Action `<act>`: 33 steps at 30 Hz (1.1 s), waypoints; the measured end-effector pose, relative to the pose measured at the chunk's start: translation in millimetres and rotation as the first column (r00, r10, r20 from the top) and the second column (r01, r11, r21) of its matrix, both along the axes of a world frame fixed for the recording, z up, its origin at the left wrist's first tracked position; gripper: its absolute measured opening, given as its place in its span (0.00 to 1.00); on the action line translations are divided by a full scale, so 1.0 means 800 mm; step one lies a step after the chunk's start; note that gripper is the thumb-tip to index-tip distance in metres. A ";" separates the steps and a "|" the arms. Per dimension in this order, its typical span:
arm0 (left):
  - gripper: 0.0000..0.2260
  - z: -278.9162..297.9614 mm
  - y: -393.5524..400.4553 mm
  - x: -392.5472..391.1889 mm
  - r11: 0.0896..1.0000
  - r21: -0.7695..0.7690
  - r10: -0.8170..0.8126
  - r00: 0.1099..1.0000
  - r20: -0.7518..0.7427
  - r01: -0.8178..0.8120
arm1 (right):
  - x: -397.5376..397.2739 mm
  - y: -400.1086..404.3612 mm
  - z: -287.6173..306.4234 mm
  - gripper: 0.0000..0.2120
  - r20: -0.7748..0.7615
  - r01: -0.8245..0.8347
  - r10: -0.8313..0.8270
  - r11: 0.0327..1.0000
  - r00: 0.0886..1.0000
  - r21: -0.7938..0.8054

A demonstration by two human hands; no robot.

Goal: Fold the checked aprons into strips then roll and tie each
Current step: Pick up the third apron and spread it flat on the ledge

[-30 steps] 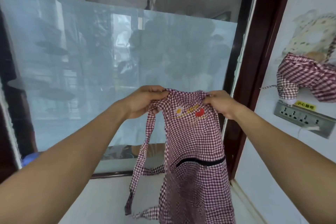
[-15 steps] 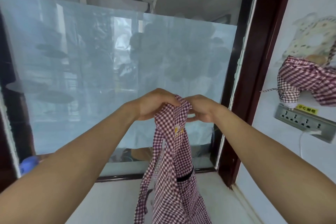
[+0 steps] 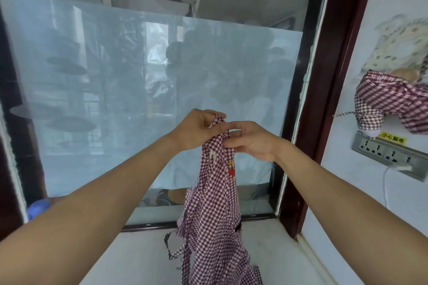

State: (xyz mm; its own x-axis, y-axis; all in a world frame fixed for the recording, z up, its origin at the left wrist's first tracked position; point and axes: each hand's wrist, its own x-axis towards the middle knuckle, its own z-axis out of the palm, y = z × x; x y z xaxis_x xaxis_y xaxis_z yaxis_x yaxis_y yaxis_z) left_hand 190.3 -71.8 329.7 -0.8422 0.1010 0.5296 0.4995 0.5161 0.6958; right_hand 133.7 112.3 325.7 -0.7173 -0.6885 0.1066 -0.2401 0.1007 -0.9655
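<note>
The bottom of the red-and-white checked cloth apron [image 3: 215, 210] runs off the near edge of the picture, so its end cannot be seen. A small picture sewn on it is partly lost in the folds. Both arms reach out toward the frosted glass window [image 3: 139, 90]. The left hand [image 3: 196, 128] and the right hand [image 3: 251, 141] are close together, fingers curled and pinching the apron's bunched top. The apron hangs straight down between the arms. More checked cloth [image 3: 391, 102] hangs on the white wall at the far right, above a grey power strip [image 3: 389, 155].
</note>
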 end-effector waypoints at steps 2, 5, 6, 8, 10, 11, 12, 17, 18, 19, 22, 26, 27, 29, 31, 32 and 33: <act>0.12 -0.003 -0.002 0.000 0.997 0.079 -0.030 0.997 0.073 0.024 | 0.003 -0.004 0.000 0.18 0.000 -0.043 0.043 0.999 0.999 -0.010; 0.12 -0.002 -0.007 0.002 0.948 0.303 -0.158 0.970 0.187 0.096 | 0.007 -0.010 0.005 0.11 -0.068 0.035 -0.032 0.998 0.997 0.043; 0.12 -0.001 -0.009 0.003 0.929 0.352 -0.204 0.953 0.224 0.116 | 0.007 -0.010 0.006 0.10 -0.107 0.077 -0.070 0.995 0.992 0.063; 0.12 0.001 -0.012 0.006 0.924 0.353 -0.263 0.914 0.309 0.146 | 0.004 -0.010 0.006 0.10 -0.119 0.100 -0.090 0.992 0.989 0.083; 0.12 0.001 -0.017 0.012 0.939 0.290 -0.291 0.875 0.387 0.184 | 0.003 -0.011 0.004 0.12 0.010 0.082 -0.082 0.997 0.997 0.012; 0.13 0.001 -0.019 0.014 0.944 0.263 -0.296 0.863 0.410 0.199 | 0.003 -0.012 0.003 0.13 0.085 0.086 -0.083 0.995 0.993 -0.043; 0.14 0.000 -0.022 0.015 0.945 0.255 -0.299 0.855 0.425 0.204 | 0.004 -0.014 0.003 0.14 0.135 0.095 -0.083 0.992 0.987 -0.085; 0.19 -0.010 -0.021 0.015 0.931 0.311 -0.325 0.824 0.464 0.192 | 0.012 -0.025 0.001 0.13 -0.047 0.129 -0.129 0.992 0.991 0.008; 0.18 -0.012 -0.019 0.015 0.937 0.301 -0.307 0.827 0.471 0.176 | 0.013 -0.025 0.000 0.12 -0.118 0.129 -0.122 0.990 0.985 0.051; 0.17 -0.014 -0.017 0.015 0.947 0.278 -0.279 0.837 0.470 0.160 | 0.013 -0.026 -0.002 0.12 -0.175 0.137 -0.121 0.987 0.977 0.087; 0.13 -0.019 -0.014 0.016 0.975 0.192 -0.184 0.886 0.425 0.111 | 0.013 -0.028 -0.007 0.12 -0.274 0.192 -0.150 0.972 0.950 0.136; 0.14 -0.017 -0.018 0.011 0.985 0.159 0.003 0.943 0.332 -0.059 | 0.026 -0.020 -0.011 0.19 -0.139 0.147 -0.142 0.989 0.980 0.032; 0.14 -0.017 -0.020 0.009 0.977 0.185 0.045 0.948 0.315 -0.108 | 0.030 -0.015 -0.018 0.23 -0.147 0.133 -0.127 0.991 0.981 0.029; 0.15 -0.017 -0.025 0.008 0.956 0.235 0.104 0.954 0.282 -0.174 | 0.037 -0.006 -0.045 0.37 -0.312 0.171 -0.121 0.976 0.942 0.137; 0.18 -0.017 -0.026 0.008 0.951 0.235 0.138 0.956 0.258 -0.200 | 0.044 -0.012 -0.075 0.43 -0.462 0.257 -0.155 0.952 0.874 0.167; 0.19 -0.018 -0.024 0.009 0.955 0.212 0.155 0.957 0.246 -0.209 | 0.046 -0.018 -0.089 0.39 -0.504 0.301 -0.212 0.948 0.837 0.101; 0.19 -0.018 -0.021 0.009 0.960 0.174 0.175 0.957 0.229 -0.217 | 0.046 -0.024 -0.098 0.31 -0.527 0.339 -0.284 0.941 0.801 0.008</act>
